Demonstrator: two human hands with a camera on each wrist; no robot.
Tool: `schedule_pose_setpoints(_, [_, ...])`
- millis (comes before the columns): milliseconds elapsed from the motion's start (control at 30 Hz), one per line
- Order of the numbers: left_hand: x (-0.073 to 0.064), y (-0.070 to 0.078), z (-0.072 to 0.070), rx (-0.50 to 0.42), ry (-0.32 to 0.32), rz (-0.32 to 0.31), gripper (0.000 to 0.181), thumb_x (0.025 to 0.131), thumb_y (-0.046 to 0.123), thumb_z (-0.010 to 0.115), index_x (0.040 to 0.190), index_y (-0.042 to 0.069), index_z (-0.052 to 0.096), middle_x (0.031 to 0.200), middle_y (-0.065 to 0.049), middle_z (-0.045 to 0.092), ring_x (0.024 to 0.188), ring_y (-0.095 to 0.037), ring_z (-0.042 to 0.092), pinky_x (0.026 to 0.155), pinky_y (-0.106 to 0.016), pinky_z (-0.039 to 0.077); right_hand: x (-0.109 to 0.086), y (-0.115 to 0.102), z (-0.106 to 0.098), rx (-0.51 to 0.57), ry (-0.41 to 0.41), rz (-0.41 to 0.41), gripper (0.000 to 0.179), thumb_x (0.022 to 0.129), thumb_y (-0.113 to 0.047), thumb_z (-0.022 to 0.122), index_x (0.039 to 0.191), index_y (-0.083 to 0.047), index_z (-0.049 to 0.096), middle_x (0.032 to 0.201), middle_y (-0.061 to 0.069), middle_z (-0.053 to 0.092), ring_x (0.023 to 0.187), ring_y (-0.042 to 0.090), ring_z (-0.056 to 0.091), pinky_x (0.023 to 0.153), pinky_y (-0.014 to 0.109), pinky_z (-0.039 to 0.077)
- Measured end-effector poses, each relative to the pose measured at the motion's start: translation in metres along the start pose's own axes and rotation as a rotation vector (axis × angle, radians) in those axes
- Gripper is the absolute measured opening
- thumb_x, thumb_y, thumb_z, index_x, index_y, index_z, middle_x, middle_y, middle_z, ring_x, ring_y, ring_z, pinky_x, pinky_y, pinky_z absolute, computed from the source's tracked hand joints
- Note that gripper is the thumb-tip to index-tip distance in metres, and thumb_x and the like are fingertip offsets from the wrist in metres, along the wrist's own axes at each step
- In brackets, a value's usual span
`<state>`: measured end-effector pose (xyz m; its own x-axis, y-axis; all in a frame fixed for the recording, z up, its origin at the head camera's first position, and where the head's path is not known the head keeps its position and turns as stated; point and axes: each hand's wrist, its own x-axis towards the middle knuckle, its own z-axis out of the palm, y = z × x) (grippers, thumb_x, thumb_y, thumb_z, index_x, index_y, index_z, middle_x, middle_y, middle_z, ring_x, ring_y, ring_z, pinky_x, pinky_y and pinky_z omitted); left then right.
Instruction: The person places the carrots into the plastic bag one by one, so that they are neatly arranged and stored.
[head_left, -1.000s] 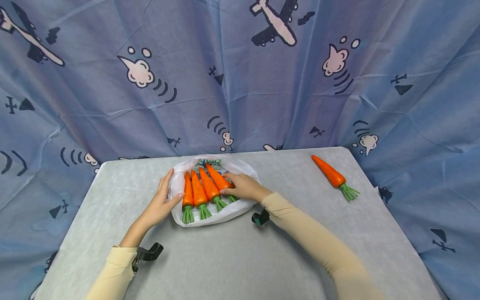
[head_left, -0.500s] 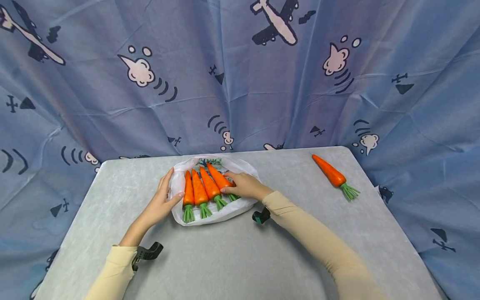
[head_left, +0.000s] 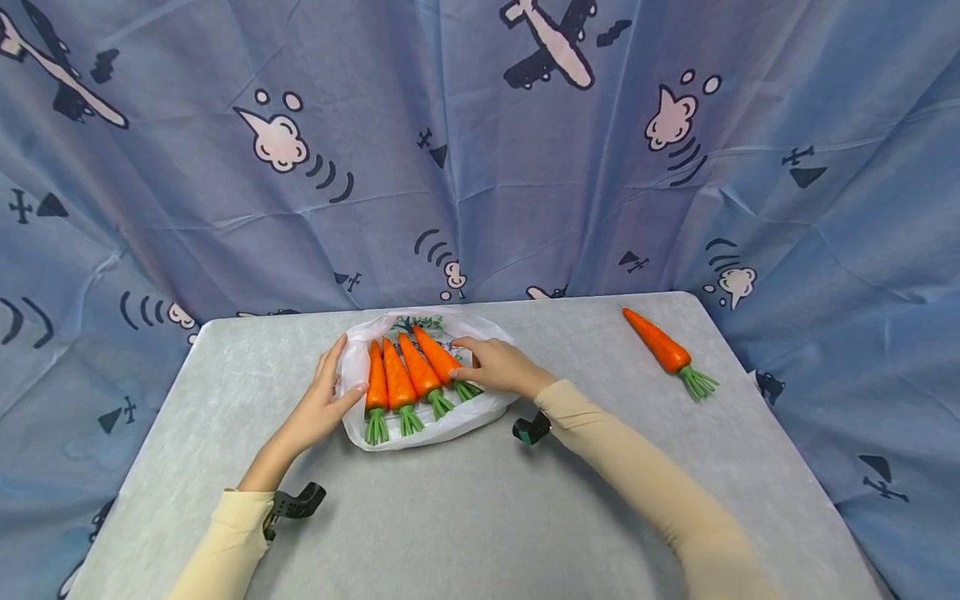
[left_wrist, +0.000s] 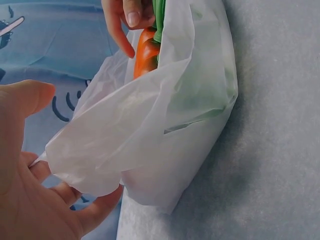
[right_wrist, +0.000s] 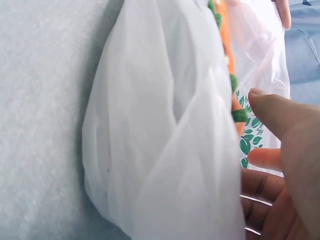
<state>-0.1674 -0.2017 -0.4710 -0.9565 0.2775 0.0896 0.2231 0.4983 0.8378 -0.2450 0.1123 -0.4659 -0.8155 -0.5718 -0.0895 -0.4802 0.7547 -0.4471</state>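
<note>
A white plastic bag (head_left: 438,432) with a green print lies on the table, its mouth spread wide. Several orange carrots (head_left: 401,375) with green stubs are side by side in it, stubs toward me. My left hand (head_left: 324,404) is at the bag's left rim; the left wrist view shows its fingers (left_wrist: 102,207) against the plastic, thumb apart from them. Over the bag's right side, my right hand (head_left: 501,367) has thumb and fingers spread beside the rightmost carrot (head_left: 435,353). The right wrist view shows nothing between that thumb (right_wrist: 272,110) and the fingers. Whether it touches the carrot I cannot tell.
Another carrot (head_left: 660,342) lies by itself at the back right of the grey table (head_left: 480,525). A blue curtain (head_left: 480,167) printed with aeroplanes hangs behind the table's back edge. Each wrist wears a black camera mount (head_left: 300,502).
My right hand has let go of the rightmost carrot and shifted slightly right, uncovering more of its green stub. The left hand and the bag have stayed in place.
</note>
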Motion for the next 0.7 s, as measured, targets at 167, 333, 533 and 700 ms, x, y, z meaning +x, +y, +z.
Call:
schedule_pose_setpoints(167, [0.000,-0.001,-0.001,0.001,0.002,0.001,0.086,0.099,0.020,0.059,0.160,0.014,-0.001,0.162,-0.024,0.008,0.147,-0.047,0.021,0.116,-0.066,0.025,-0.005,-0.001,-0.005,0.022,0.009,-0.011,0.065,0.093,-0.048,0.064,0.145,-0.013,0.049,0.068,-0.004,0.057,0.060,0.009,0.050,0.059,0.024,0.041])
schedule_pose_setpoints(333, [-0.001,-0.001,-0.001,0.007,0.001,-0.002,0.085,0.100,0.021,0.059,0.160,0.013,-0.001,0.162,-0.025,0.008,0.146,-0.049,0.022,0.115,-0.067,0.025,-0.012,-0.002,-0.011,0.042,0.019,-0.025,0.063,0.093,-0.045,0.065,0.145,-0.012,0.049,0.070,-0.002,0.057,0.060,0.010,0.049,0.058,0.024,0.040])
schedule_pose_setpoints(533, [-0.001,0.000,0.000,0.005,0.012,0.013,0.086,0.099,0.018,0.060,0.160,0.012,0.000,0.161,-0.026,0.011,0.146,-0.048,0.022,0.115,-0.067,0.025,-0.020,0.001,-0.017,0.049,0.052,-0.041,0.061,0.094,-0.043,0.064,0.145,-0.013,0.049,0.074,-0.002,0.060,0.063,0.009,0.051,0.061,0.024,0.042])
schedule_pose_setpoints(700, [-0.002,0.001,0.000,0.012,0.024,0.013,0.085,0.098,0.017,0.060,0.160,0.012,0.001,0.161,-0.026,0.011,0.143,-0.053,0.027,0.112,-0.069,0.028,-0.028,0.003,-0.026,0.063,0.064,-0.032,0.057,0.096,-0.042,0.063,0.145,-0.016,0.049,0.078,-0.003,0.063,0.065,0.009,0.053,0.063,0.024,0.044])
